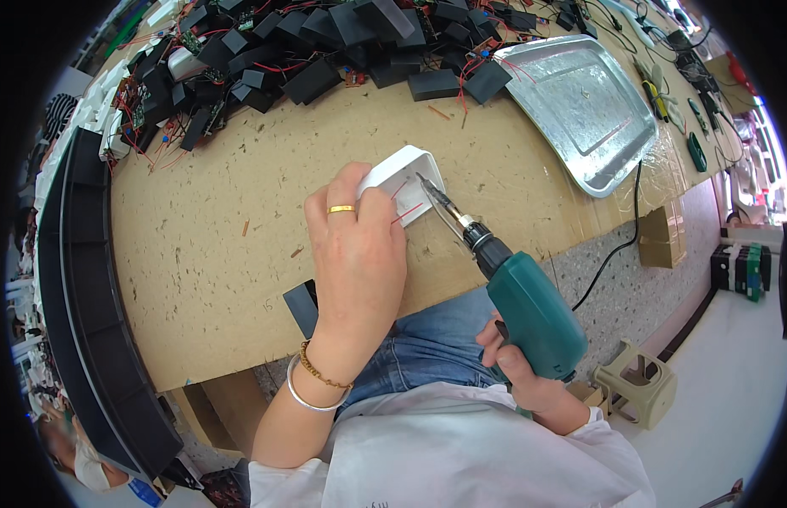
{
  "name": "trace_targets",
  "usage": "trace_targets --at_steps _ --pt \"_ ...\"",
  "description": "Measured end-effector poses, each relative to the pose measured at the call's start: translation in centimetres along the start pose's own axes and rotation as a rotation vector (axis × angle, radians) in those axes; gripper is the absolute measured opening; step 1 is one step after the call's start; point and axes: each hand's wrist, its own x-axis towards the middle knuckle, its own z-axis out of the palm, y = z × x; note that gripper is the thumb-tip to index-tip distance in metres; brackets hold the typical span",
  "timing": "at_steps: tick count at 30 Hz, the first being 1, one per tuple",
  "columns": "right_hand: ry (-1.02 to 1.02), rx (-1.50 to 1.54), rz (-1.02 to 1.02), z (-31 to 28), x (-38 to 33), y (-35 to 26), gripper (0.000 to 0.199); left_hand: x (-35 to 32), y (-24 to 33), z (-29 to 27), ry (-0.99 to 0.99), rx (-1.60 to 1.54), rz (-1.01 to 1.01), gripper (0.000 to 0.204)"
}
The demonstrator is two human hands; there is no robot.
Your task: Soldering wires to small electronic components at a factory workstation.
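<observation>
The left hand (357,245) clasps a white box (404,182); the right hand (516,368) grips a green drill (520,300). Black boxes (309,51) and a metal tray (580,106) lie beyond.

white box (404,179): smooth plastic | tray (580,102): shiny metal | tabletop (224,245): rough matt cardboard

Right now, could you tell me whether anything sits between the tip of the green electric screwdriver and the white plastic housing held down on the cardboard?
Nothing visible does. The bit of the green electric screwdriver already reaches inside the open white housing. The left hand holds the housing from its near-left side, off the bit's path; thin red wires lie beside it.
</observation>
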Motion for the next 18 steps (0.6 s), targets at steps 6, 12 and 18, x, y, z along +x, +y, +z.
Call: trace_targets --at_steps 6,12,18 --pt "-0.026 0.007 0.025 -0.1 0.0 0.8 0.031 0.0 0.0 0.0 -0.003 0.009 0.005 0.018" --pt "-0.019 0.021 0.038 0.2 0.2 0.8 0.028 0.0 0.0 0.1 0.004 0.019 0.008 0.019" --pt "-0.054 -0.011 0.060 -0.2 0.0 1.4 0.025 0.1 0.1 0.1 0.009 0.020 0.016 0.020"
